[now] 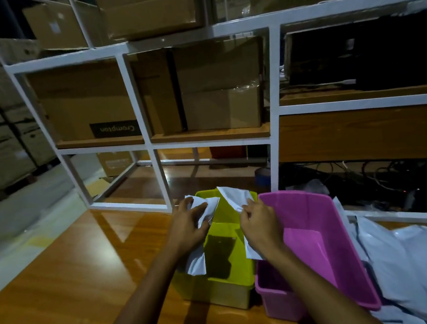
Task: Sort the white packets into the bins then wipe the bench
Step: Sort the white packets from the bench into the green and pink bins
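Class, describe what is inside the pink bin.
The pink bin shows only bare pink floor and walls; no packet is visible. Its near left corner is covered by the right hand and forearm, so that part cannot be checked.

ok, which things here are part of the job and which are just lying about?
Job: left hand gripping one white packet, right hand gripping a second packet, yellow-green bin, pink bin, packet pile, bench.
Lying about: cardboard boxes, white rack, cables.

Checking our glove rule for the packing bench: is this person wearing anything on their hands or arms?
No. The left hand and right hand are bare, without gloves. No sleeves, watch or bands show on the left forearm or right forearm. The light is dim.
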Demonstrator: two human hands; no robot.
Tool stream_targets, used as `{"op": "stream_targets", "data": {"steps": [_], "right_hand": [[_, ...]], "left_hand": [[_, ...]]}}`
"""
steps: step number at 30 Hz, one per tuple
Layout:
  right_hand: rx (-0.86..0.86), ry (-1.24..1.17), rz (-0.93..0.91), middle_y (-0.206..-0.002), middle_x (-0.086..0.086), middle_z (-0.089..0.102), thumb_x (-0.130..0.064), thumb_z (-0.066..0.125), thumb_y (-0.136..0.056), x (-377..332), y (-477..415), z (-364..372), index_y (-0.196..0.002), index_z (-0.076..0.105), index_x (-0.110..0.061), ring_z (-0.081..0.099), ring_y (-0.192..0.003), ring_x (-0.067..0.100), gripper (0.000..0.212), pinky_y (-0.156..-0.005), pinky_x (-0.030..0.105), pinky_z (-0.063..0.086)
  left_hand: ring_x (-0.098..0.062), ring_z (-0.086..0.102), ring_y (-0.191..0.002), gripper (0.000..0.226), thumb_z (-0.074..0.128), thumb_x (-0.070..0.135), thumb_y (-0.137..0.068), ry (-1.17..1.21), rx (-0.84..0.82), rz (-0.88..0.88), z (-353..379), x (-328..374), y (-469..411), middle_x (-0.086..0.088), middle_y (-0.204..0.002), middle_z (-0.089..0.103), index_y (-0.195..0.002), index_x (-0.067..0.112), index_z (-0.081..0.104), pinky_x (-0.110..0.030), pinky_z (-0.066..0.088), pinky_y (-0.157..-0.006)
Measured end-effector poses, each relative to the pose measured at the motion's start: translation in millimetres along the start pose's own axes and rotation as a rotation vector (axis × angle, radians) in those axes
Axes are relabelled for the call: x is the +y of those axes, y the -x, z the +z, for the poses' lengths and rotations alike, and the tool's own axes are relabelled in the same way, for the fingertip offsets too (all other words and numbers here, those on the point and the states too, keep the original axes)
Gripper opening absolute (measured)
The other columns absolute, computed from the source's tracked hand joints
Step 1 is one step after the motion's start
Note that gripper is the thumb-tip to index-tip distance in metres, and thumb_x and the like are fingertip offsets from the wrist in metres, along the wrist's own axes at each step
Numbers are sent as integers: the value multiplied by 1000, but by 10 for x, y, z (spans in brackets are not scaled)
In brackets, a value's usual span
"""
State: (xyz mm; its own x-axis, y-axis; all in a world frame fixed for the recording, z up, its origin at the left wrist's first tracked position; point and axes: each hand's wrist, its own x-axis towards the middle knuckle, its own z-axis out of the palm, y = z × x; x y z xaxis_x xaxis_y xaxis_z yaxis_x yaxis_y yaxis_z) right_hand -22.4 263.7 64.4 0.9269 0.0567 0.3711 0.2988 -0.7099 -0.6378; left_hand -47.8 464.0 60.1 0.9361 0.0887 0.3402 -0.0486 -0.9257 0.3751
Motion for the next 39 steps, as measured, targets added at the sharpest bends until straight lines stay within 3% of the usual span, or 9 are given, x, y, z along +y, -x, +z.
{"op": "stream_targets", "data": {"steps": [5,9,16,20,23,25,30,35,39], "right_hand": [[-63,134,104,-102,11,70,-21,46,-90,-246,-227,368,-92,70,-11,65,-94,32,26,-74,37,54],[-146,206,195,-106,15,67,-13,43,-92,-281,-225,687,-102,66,-7,63,-101,34,26,-76,38,50],[-344,313,252,-115,17,64,-11,43,-92,-11,-155,1331,-106,63,-3,58,-111,32,25,-86,36,46],[-590,356,280,-135,27,46,-17,42,-96,157,-168,1439,-126,49,4,44,-127,40,37,-101,44,39],[-755,590,135,-159,23,3,-26,44,-97,403,-174,1529,-150,17,-3,2,-148,38,64,-117,51,15],[-837,712,117,-159,21,-13,-37,44,-97,571,-133,1626,-153,-1,-8,-9,-147,37,78,-117,53,9],[-872,777,86,-158,22,-14,-55,42,-95,769,8,1790,-152,-7,-11,-7,-147,38,87,-116,54,10],[-866,765,79,-154,26,-19,-52,43,-96,797,-21,1819,-152,-7,-8,-5,-147,39,87,-115,54,13],[-886,691,146,-158,23,-14,-41,45,-99,635,-169,1704,-151,-7,-5,-7,-147,38,82,-118,50,11]], "left_hand": [[-41,41,-121,55,41,53,-83,-117,-100,2,239,-117,-299,-22,-132,47,-124,21,60,-45,39,-99],[-43,45,-115,56,29,55,-84,-194,-237,56,605,-265,-437,-25,-128,45,-120,18,54,-44,39,-93],[-51,16,-138,70,38,51,-94,-325,-523,71,1196,-586,-494,-33,-151,19,-149,10,22,-55,22,-111],[-46,1,-145,85,46,47,-95,-417,-794,142,1390,-691,-661,-31,-156,3,-152,2,1,-54,4,-117],[-45,-9,-145,98,53,51,-91,-483,-927,165,1442,-828,-650,-32,-155,-11,-151,4,-8,-55,-1,-118],[-45,-11,-145,109,62,53,-85,-497,-945,203,1460,-865,-603,-31,-155,-14,-151,4,-11,-58,-2,-117],[-38,-14,-146,110,65,44,-86,-517,-914,140,1543,-795,-511,-23,-156,-21,-149,6,-18,-59,-4,-115],[-39,-12,-146,102,60,39,-90,-493,-857,158,1518,-775,-486,-26,-156,-18,-149,3,-14,-60,-4,-116],[-43,-12,-145,114,67,49,-83,-425,-902,127,1473,-797,-579,-27,-155,-19,-149,1,-13,-61,2,-116]]}}
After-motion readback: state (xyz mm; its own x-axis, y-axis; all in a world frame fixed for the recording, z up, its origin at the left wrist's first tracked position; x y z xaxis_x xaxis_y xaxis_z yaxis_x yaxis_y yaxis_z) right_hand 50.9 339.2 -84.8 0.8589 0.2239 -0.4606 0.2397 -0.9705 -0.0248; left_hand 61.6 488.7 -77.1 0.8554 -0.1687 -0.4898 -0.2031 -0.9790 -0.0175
